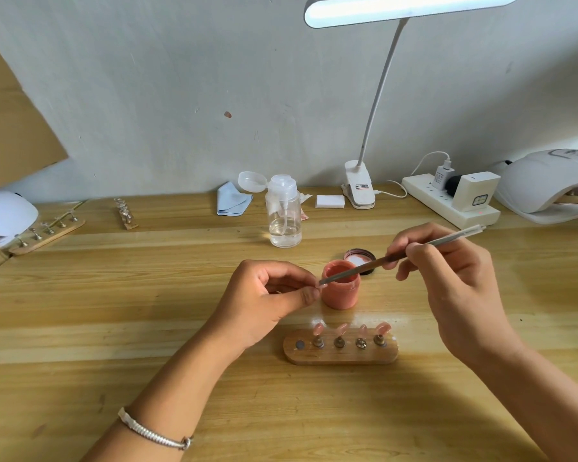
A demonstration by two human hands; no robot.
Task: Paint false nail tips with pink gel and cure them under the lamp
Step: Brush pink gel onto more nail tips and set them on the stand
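Note:
My left hand pinches a small nail tip between thumb and forefinger, just left of the open pink gel jar. My right hand grips a thin metal-handled brush, and its tip touches the held nail tip. In front of the jar lies a wooden holder with several pink-painted tips on metal stands and one bare magnet at its left end. The white curing lamp sits at the far right with another wooden holder inside its opening.
The jar's black lid lies behind the jar. A clear pump bottle, blue cloth, white pads, clip desk lamp and power strip line the back. Two more holders and a white lamp sit at left.

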